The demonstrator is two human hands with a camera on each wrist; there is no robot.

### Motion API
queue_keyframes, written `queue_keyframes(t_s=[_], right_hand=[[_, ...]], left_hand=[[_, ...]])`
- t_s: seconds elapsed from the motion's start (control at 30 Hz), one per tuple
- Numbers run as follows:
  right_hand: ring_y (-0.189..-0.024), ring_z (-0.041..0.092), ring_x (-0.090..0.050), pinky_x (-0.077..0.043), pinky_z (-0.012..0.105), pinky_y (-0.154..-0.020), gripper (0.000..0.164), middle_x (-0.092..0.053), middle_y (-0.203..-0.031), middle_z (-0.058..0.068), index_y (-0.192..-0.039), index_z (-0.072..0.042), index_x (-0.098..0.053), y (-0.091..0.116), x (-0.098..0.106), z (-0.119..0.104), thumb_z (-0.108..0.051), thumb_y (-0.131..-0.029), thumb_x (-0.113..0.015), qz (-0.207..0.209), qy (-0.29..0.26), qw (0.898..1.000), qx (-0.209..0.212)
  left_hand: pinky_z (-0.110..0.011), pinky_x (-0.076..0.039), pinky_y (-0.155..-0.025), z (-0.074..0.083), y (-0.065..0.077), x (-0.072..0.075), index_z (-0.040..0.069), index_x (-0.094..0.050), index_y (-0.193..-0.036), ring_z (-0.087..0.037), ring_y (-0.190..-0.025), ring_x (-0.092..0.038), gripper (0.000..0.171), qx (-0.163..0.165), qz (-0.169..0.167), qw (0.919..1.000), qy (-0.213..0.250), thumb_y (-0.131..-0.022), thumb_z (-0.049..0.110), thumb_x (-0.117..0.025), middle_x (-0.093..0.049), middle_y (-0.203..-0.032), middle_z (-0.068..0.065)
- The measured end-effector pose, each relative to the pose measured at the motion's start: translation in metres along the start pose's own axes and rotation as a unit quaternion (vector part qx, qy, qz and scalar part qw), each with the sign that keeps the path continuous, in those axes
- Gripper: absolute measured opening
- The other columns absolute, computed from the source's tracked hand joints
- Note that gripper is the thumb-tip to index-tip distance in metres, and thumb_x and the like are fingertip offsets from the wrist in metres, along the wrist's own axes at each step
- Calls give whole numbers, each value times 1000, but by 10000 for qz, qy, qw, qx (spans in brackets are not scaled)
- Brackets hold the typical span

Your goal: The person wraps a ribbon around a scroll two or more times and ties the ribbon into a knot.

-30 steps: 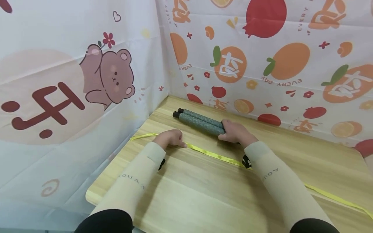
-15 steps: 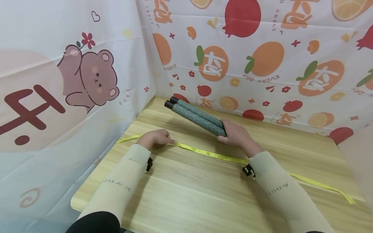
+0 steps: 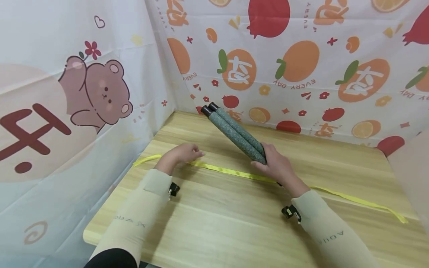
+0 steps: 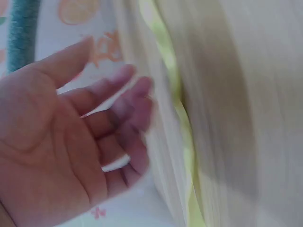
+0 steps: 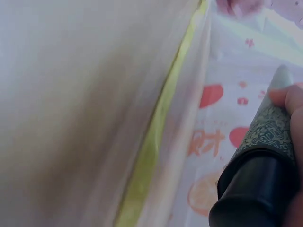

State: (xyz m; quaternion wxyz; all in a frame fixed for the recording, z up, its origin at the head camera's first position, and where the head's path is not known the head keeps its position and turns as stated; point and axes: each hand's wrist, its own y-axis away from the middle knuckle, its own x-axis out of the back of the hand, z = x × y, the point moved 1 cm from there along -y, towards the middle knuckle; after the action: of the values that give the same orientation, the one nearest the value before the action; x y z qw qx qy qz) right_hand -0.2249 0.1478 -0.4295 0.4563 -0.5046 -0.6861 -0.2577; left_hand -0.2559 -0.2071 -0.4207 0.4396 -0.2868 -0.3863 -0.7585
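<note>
**Rod Pair Raised in Right Grip, Ribbon Laid Across Bench**

At far left, a printed cloth (image 3: 161,70) hangs beside the bench (image 3: 218,219). One end of the yellow ribbon (image 3: 231,171) lies near the bench's left edge.

My left grip (image 3: 182,153) is empty. In the left wrist view the fingers are loosely bent, with thumb and fingertips apart. It is poised over the left part of the ribbon, presumably because this position suits adjusting that strip; no pinch on it is shown.

Across the middle, the ribbon lies lengthwise on the bench, slightly twisted in places. I judge that it is spread out so that each end is accessible.

Above the ribbon, two green rods (image 3: 232,135) lie side by side at a slant, their black far ends (image 3: 206,111) lifted toward the back corner. I judge that raising them keeps the ribbon unobstructed.

My right grip (image 3: 276,163) is clamped round both rods near their lower ends, apparently to hold them parallel as one unit. Whether those lower ends touch the bench, I cannot tell.

At right, the ribbon passes behind my right wrist, re-emerges and finishes near the bench's right side.
</note>
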Motion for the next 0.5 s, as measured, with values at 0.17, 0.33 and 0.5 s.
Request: queue_keyframes(t_s=[0.17,0.33,0.5], right_hand=[[-118,32,-54,-48,55,-93,87,-46,-139,14,-153,-13,-29,21,-4,-7,-59,-88,-65,122,-879,9955,-333],[-122,30,-52,-45,54,-99,87,-47,-141,11,-152,-16,-33,31,-11,-17,-62,-85,-66,551,-1719,9824,-486],[-119,28,-53,-47,52,-97,87,-48,-140,11,-150,-15,-36,38,-18,-22,-64,-84,-65,868,-2011,9746,-475]], left_hand=[[-49,-54,-88,48,-16,-20,4,-45,-143,-37,-112,-63,72,-725,241,9786,1911,-98,60,-45,-59,-132,-22],[-57,-49,-96,94,-25,-45,1,-30,-152,-42,-124,-56,79,-1158,168,9214,3704,-98,59,-44,-50,-142,-24],[-57,-43,-103,130,-30,-63,2,-26,-150,-38,-131,-49,73,-1451,167,8292,5396,-99,50,-48,-44,-145,-23]])
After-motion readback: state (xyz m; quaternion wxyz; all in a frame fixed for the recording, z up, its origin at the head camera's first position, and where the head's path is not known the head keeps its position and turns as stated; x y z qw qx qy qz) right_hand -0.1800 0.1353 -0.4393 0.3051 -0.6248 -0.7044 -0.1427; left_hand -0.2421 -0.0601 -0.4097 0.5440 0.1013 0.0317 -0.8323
